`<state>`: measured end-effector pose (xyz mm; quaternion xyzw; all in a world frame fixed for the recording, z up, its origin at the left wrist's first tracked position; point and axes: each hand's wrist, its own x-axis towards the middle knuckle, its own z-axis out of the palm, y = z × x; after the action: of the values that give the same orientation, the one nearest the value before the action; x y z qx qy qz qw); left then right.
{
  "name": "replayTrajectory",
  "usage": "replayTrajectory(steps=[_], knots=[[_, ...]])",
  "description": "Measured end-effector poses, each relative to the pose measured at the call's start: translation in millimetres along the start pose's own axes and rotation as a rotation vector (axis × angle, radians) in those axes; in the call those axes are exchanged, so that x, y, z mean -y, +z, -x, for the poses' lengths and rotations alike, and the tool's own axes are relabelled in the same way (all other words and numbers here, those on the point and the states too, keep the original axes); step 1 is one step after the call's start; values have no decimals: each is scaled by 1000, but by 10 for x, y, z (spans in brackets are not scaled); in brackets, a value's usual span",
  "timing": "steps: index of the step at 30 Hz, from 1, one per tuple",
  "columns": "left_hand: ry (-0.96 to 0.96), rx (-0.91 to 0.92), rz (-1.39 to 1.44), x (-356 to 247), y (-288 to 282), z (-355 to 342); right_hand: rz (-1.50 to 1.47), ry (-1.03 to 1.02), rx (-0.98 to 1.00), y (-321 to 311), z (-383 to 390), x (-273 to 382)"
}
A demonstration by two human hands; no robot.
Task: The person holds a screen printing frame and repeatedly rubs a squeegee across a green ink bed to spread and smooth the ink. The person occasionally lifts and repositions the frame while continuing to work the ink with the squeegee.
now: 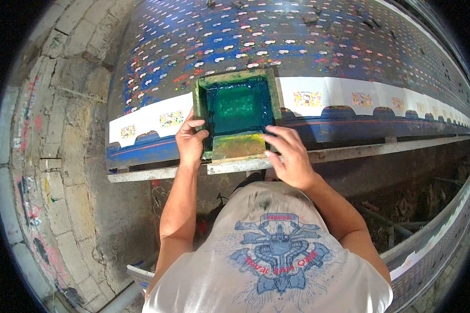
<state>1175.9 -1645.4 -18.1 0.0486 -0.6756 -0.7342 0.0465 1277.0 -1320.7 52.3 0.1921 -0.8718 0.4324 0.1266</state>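
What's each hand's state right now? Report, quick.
Left hand: closed, holding the left side of the wooden frame.
Right hand: open, fingers apart at the frame's near right corner; whether they touch it can't be told.

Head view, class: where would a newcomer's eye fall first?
Likely on the green framed screen, above the picture's centre, with the left hand at its left edge and the right hand by its lower-right part. Next, perhaps, the white printed sheets lined along the table on both sides.
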Motion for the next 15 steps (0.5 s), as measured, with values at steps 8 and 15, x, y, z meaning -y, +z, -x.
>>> replayTrajectory(steps=[8, 15], knots=[[15, 18, 29, 60, 56, -37, 293, -270, 312, 272, -283, 196], [41, -28, -96, -15, 132, -6, 479, -284, 573, 120, -877, 184]])
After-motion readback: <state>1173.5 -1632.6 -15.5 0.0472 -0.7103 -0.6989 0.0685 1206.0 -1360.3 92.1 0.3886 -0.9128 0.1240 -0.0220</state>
